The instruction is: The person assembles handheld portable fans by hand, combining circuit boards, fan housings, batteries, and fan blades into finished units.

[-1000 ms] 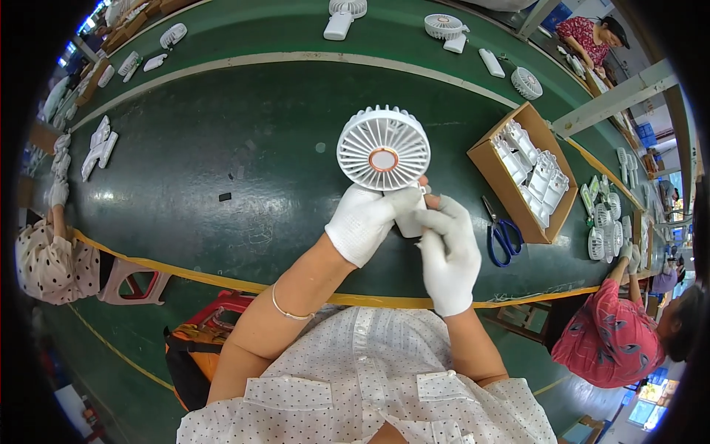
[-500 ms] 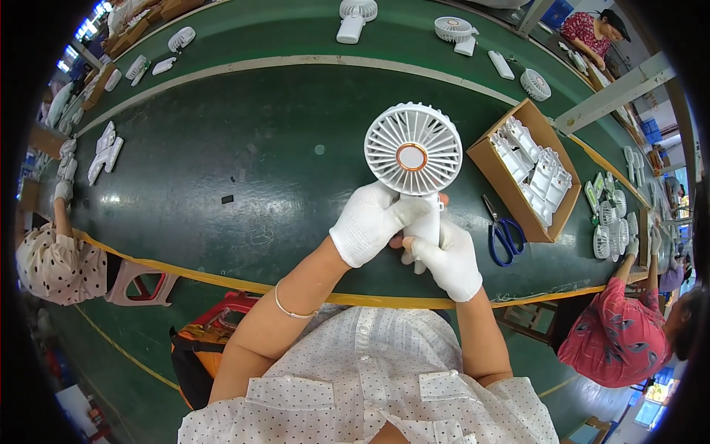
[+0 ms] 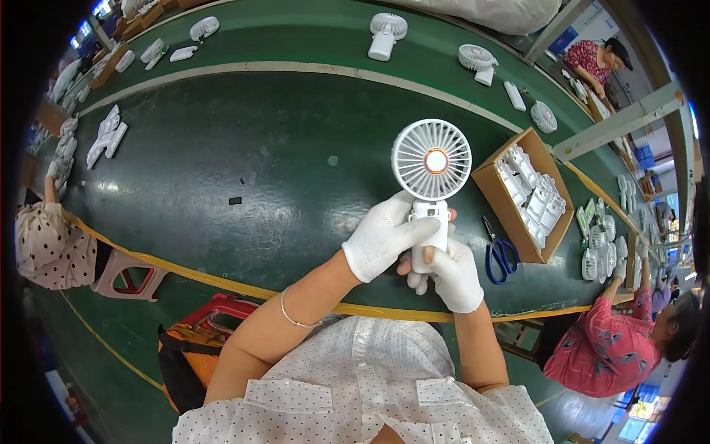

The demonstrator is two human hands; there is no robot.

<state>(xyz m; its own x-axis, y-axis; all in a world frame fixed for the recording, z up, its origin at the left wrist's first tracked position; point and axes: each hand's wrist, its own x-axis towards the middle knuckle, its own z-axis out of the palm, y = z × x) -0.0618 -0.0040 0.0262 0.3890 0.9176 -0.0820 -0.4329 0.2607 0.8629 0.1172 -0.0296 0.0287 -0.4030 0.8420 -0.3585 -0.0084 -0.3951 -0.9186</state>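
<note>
A white handheld fan (image 3: pixel 432 159) with a round slatted head and an orange ring at its centre stands up between my gloved hands. My left hand (image 3: pixel 388 234) wraps the upper handle from the left, its thumb lying across the front below a small dark display. Lower down, my right hand (image 3: pixel 452 272) grips the handle's bottom end, with its thumb on the front. Some fingertips behind the handle show bare, past the white gloves. Right of the hands, blue-handled scissors (image 3: pixel 501 255) lie on the green table (image 3: pixel 296 140).
A cardboard box (image 3: pixel 510 214) of white plastic shells sits at the right. Fans, among them one fan (image 3: pixel 384 35), rest on the strip beyond the pale divider. White parts (image 3: pixel 108 138) lie far left. Co-workers sit at both sides, one in a red top (image 3: pixel 603 348).
The fan's head has tipped and turned, so it looks smaller and a display on the handle now shows. Both hands stay on the handle. The whole view has shifted slightly.
</note>
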